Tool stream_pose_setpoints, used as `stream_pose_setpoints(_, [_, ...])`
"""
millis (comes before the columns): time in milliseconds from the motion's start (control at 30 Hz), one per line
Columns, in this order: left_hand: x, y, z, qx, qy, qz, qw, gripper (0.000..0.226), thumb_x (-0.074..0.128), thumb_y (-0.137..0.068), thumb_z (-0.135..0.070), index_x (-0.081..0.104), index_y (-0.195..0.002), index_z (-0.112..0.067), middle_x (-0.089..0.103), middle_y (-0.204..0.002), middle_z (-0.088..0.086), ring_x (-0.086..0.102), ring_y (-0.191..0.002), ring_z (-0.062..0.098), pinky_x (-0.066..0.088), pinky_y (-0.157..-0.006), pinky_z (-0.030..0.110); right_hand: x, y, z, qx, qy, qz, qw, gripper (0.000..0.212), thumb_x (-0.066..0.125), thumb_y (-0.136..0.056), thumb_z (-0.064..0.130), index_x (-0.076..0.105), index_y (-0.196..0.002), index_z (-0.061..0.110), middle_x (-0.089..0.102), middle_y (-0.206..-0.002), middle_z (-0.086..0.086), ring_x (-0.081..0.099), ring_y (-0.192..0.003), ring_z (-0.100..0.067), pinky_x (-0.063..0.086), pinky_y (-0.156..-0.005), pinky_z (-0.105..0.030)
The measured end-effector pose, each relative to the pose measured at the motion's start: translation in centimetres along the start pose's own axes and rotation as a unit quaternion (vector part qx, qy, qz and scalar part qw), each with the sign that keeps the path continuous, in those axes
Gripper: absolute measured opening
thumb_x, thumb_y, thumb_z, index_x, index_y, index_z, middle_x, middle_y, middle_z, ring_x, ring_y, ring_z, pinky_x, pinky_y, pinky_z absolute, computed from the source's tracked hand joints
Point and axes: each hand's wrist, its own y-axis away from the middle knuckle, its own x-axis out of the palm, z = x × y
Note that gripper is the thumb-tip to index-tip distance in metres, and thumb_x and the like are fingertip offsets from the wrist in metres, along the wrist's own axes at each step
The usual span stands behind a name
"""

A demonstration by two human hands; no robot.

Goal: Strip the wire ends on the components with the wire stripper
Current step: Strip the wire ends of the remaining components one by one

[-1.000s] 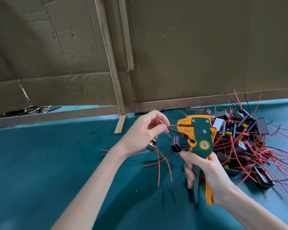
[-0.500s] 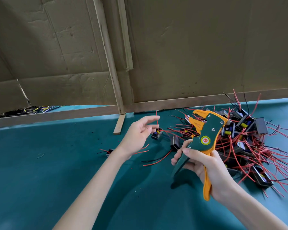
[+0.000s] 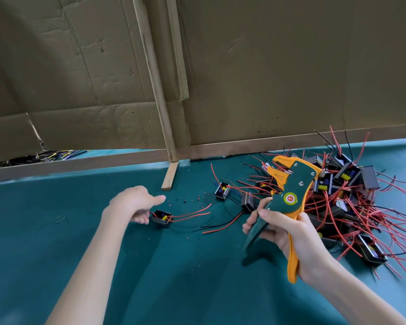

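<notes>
On mat: L hand (image 3: 131,205) w/ component (image 3: 161,217)

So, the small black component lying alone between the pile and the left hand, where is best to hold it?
Probably by the black casing of the component, pinched across its short sides from above. It lies flat on the green mat, apart from the pile, and its red wires trail rightward, so come from its left.
</notes>
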Motion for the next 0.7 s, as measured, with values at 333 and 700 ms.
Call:
stream_pose_setpoints(333, [2.8, -1.9, -0.1, 0.112, 0.178, -0.089, 0.974, 0.022, 0.069, -0.084, -0.029, 0.068, -0.072, -0.01, 0.064, -0.074, 0.004, 0.053, -0.068, 0.021, 0.045, -0.07, 0.026, 0.2, 0.1, 0.1, 0.001, -0.004, 0.002, 1.0, 0.007, 0.066, -0.073, 0.012, 0.066, -0.078, 0.009, 0.064, -0.078, -0.025, 0.066, -0.076, -0.042, 0.057, -0.067, -0.04])
stream_pose_setpoints(700, [2.7, 0.5, -2.4, 0.329, 0.331, -0.105, 0.878, 0.014, 0.044, -0.102, -0.016, 0.051, -0.09, -0.017, 0.068, -0.082, -0.002, 0.058, -0.084, 0.021, 0.046, -0.081, 0.037, 0.2, 0.2, 0.0, 0.003, 0.012, 0.017, 1.0, 0.011, 0.067, -0.073, 0.013, 0.064, -0.081, 0.005, 0.064, -0.078, -0.025, 0.065, -0.075, -0.044, 0.058, -0.067, -0.04])
